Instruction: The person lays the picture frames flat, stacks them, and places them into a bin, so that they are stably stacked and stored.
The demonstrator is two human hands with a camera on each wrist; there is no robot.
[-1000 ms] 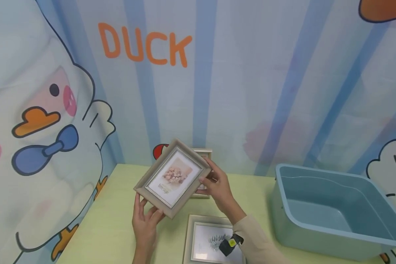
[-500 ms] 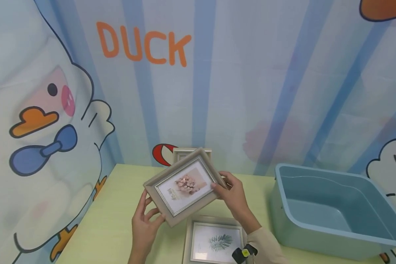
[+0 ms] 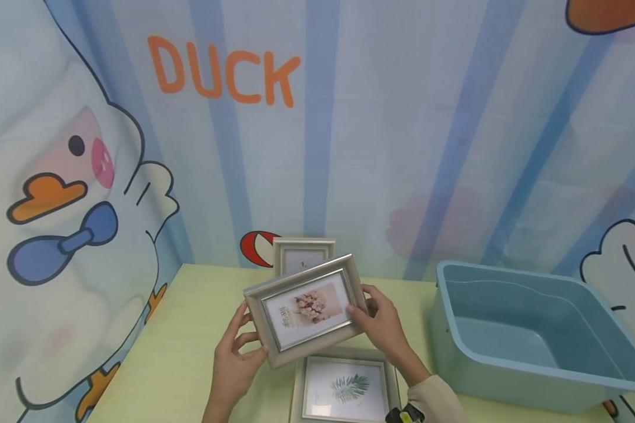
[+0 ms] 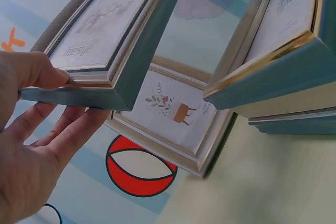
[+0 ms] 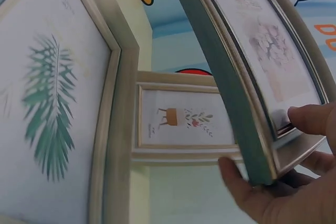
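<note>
Both hands hold a beige picture frame (image 3: 308, 311) with a pink flower print, tilted in the air above the table. My left hand (image 3: 237, 363) grips its lower left corner, thumb on the front edge and fingers underneath, as the left wrist view shows. At the right side my right hand (image 3: 385, 329) pinches it, the thumb on its face and the fingers behind. Below lies a larger frame (image 3: 344, 385) with a green leaf print, face up on a stack. Behind the held frame stands another frame (image 5: 184, 119) with a plant-pot print, partly covered in the head view.
A blue-green plastic tub (image 3: 540, 376) stands at the right of the pale green table (image 3: 164, 352). A fabric backdrop (image 3: 370, 147) with ducks and stripes rises behind the table and along its left side.
The held frame has moved right and down in the head view and turned closer to level. Both hands keep hold of it, and more of the standing frame behind now shows.
</note>
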